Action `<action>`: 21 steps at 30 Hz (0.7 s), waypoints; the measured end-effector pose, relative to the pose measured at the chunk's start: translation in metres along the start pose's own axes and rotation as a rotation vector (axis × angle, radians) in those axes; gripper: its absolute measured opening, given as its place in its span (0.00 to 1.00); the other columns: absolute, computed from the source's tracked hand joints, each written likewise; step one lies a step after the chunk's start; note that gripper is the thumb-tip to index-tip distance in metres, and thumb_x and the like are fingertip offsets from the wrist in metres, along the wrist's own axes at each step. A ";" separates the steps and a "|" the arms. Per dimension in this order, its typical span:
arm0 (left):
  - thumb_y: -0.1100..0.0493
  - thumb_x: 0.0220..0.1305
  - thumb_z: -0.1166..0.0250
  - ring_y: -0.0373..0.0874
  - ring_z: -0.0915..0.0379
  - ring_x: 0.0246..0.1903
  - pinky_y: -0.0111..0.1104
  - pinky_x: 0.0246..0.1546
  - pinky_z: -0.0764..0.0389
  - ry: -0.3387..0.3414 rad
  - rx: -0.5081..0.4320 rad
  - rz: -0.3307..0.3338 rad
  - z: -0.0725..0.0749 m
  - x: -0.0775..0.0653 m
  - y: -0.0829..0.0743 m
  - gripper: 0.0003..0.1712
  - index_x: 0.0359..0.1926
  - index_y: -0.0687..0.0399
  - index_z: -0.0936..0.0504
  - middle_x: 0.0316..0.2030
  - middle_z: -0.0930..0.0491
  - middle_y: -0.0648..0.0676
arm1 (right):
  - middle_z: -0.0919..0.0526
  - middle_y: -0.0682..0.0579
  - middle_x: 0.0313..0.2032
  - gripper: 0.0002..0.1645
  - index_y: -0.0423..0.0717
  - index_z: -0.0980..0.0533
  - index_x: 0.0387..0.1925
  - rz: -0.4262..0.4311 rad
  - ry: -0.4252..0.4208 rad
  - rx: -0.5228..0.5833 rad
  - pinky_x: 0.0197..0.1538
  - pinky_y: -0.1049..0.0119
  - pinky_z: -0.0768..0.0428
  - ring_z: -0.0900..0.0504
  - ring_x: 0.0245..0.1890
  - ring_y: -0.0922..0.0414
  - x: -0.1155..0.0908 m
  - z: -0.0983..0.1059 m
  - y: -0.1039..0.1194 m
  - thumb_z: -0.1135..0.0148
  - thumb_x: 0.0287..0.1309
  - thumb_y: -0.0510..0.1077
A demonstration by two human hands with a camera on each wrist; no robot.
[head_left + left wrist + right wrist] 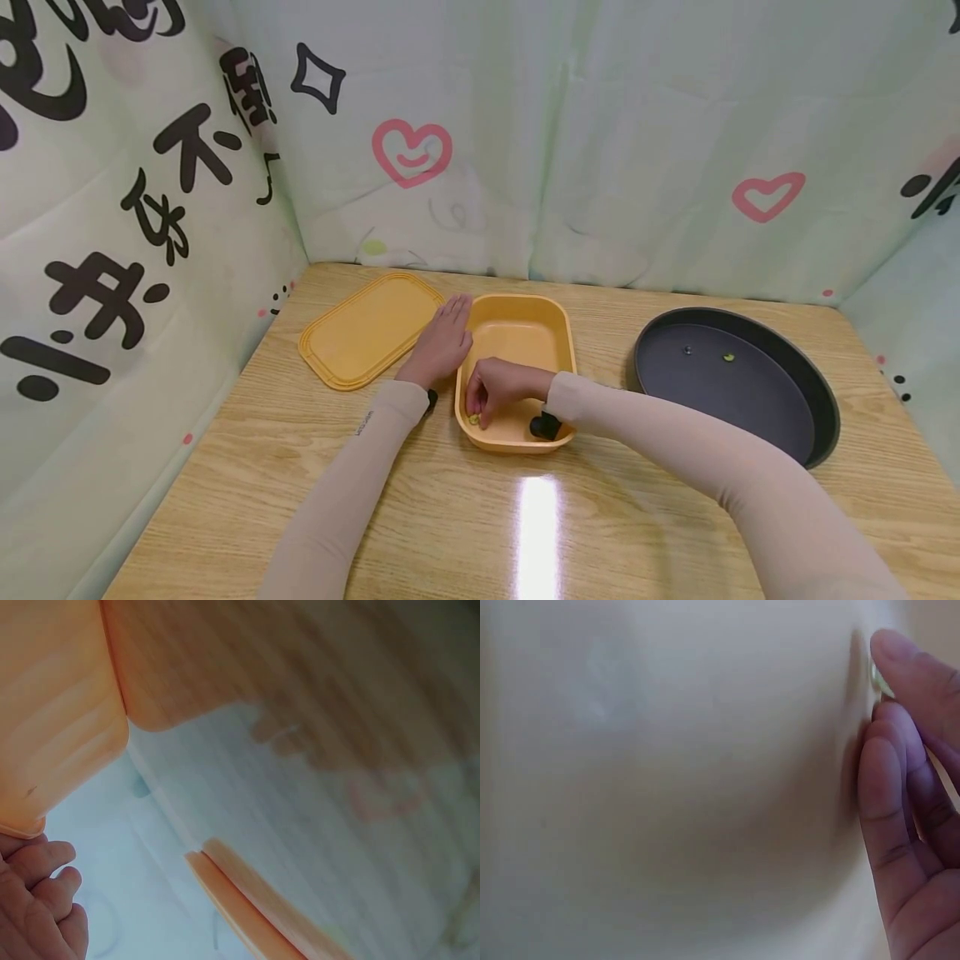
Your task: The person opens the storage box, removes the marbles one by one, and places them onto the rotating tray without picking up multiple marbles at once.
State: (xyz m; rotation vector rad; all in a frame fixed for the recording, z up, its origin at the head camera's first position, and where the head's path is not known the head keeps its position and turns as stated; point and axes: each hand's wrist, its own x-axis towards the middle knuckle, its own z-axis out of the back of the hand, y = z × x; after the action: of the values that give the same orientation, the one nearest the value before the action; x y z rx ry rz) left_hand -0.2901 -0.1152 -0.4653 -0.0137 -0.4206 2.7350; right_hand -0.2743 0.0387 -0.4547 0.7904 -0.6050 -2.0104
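Observation:
An orange-yellow rectangular box (522, 312) stands uncovered on the table. My left hand (442, 340) lies along its left rim with straight fingers; in the left wrist view the fingertips (54, 862) are right at the box's edge. Inside the box, my right hand (501, 386) reaches down to the front left corner. Its thumb and index finger pinch a small yellow-green piece (877, 676), mostly hidden by the fingers; in the head view a yellowish bit (474, 419) shows below them.
The matching flat lid (371, 333) lies on the table (450, 525) left of the box. A round dark pan (720, 400) stands at the right, with a small yellow-green piece (728, 357) and a tiny shiny piece (687, 351) in it. Printed curtains hang behind and at both sides.

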 end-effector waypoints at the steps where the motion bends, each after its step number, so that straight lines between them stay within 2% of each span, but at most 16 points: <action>1: 0.56 0.72 0.59 0.50 0.61 0.74 0.42 0.74 0.56 -0.001 0.003 0.001 0.000 0.000 0.000 0.33 0.73 0.63 0.55 0.73 0.53 0.59 | 0.15 0.51 0.23 0.09 0.40 0.15 0.27 0.004 0.007 0.002 0.31 0.79 0.23 0.26 0.22 0.70 0.000 0.000 0.000 0.24 0.39 0.38; 8: 0.56 0.72 0.59 0.50 0.61 0.74 0.41 0.74 0.58 0.001 -0.001 0.007 0.001 0.001 0.000 0.33 0.73 0.62 0.55 0.73 0.53 0.59 | 0.16 0.52 0.21 0.08 0.40 0.16 0.25 0.046 0.018 -0.016 0.30 0.80 0.24 0.27 0.21 0.70 0.000 -0.003 0.001 0.24 0.39 0.38; 12: 0.56 0.72 0.59 0.50 0.61 0.74 0.41 0.74 0.57 -0.002 -0.002 0.004 0.000 0.001 0.000 0.33 0.73 0.63 0.55 0.73 0.52 0.59 | 0.17 0.53 0.21 0.08 0.41 0.16 0.24 0.037 0.030 -0.013 0.30 0.80 0.25 0.27 0.21 0.70 0.001 -0.006 0.003 0.24 0.39 0.39; 16: 0.56 0.72 0.58 0.51 0.61 0.74 0.42 0.74 0.56 -0.008 0.003 -0.001 0.000 0.001 0.000 0.33 0.73 0.63 0.54 0.73 0.52 0.59 | 0.17 0.53 0.21 0.06 0.41 0.16 0.25 0.036 0.065 -0.031 0.30 0.80 0.25 0.27 0.21 0.70 -0.001 -0.008 0.006 0.25 0.40 0.37; 21: 0.56 0.72 0.58 0.51 0.60 0.74 0.42 0.74 0.56 -0.011 0.004 -0.003 -0.001 0.001 0.000 0.33 0.73 0.63 0.54 0.73 0.52 0.59 | 0.17 0.55 0.20 0.04 0.44 0.16 0.22 0.076 0.120 -0.088 0.29 0.81 0.26 0.28 0.20 0.72 -0.004 -0.009 0.010 0.28 0.42 0.34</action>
State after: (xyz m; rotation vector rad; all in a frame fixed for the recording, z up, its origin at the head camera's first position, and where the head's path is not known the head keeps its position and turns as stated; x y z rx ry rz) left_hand -0.2908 -0.1148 -0.4668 0.0035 -0.4179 2.7342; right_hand -0.2605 0.0355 -0.4532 0.8167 -0.4675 -1.8921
